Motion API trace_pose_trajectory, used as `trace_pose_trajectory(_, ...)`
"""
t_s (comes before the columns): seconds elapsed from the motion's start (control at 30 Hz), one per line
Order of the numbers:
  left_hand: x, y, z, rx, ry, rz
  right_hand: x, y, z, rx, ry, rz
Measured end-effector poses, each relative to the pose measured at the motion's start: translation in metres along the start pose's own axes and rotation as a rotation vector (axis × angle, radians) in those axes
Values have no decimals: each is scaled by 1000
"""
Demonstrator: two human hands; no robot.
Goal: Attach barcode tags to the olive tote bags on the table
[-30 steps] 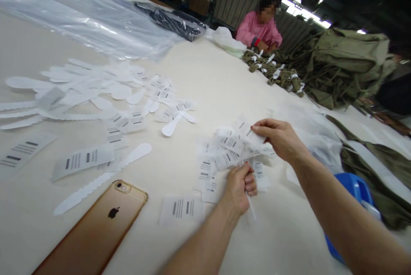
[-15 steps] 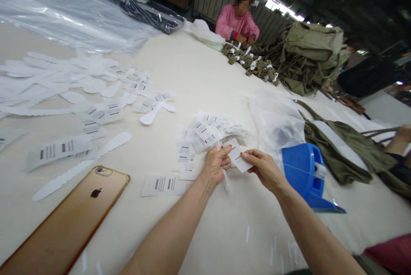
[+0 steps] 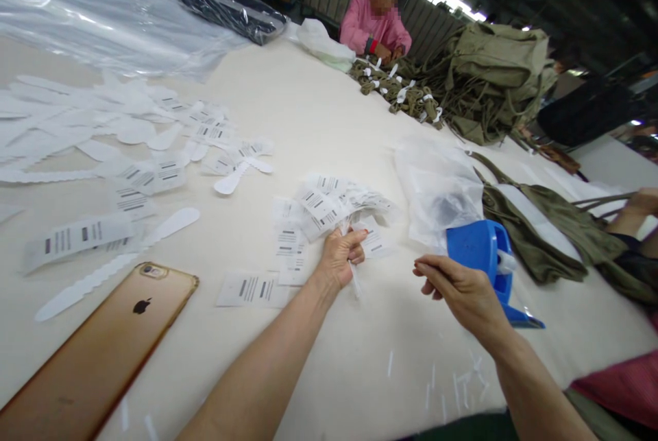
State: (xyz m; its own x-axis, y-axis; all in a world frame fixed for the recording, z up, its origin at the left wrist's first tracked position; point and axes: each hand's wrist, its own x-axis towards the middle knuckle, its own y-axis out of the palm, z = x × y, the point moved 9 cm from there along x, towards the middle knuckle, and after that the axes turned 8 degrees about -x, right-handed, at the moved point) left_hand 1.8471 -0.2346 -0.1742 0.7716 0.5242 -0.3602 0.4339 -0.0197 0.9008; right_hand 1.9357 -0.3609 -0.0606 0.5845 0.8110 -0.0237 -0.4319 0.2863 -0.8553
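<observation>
My left hand [image 3: 342,256] is closed round the narrow ends of a fanned bundle of white printed labels [image 3: 329,204]. A pale strip end sticks out below the fist. One printed label [image 3: 375,239] extends to the right beside my left thumb. My right hand [image 3: 457,290] is apart from the bundle, in front of a blue tape dispenser [image 3: 470,245]. Its thumb and fingers are pinched together; whatever is between them, if anything, is too small to make out. More printed labels [image 3: 251,289] lie flat left of my left hand.
A gold phone [image 3: 103,352] lies at lower left, near white paper strips [image 3: 118,266]. Thin white slivers [image 3: 457,389] are scattered at the front. Clear plastic [image 3: 436,187], olive cloth pieces [image 3: 534,228] and olive bags [image 3: 498,70] lie to the right. A person in pink [image 3: 375,22] works across the table.
My right hand has let go of the label by the left thumb and moved right, toward the tape dispenser. My left hand still holds the bundle.
</observation>
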Motion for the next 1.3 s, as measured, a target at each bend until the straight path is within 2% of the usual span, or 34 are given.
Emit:
trace_pose_trajectory(0.2, 1, -1, 0, -22, 21, -9, -16, -31, 48, -263, -242, -262)
trace_pose_trajectory(0.33, 1, 0, 0, -21, 26, 1, -27, -40, 60, -385, -313, -341)
trace_pose_trajectory(0.47, 2, -1, 0, -14, 24, -1, -36, -47, 66, -393, -319, -404)
trace_pose_trajectory(0.87, -1, -1, 0, -7, 11, -42, -50, -47, 73, -356, -338, -429)
trace_pose_trajectory(1.3, 0, -2, 0, -13, 14, -42, -44, -33, 68, -390, -350, -390)
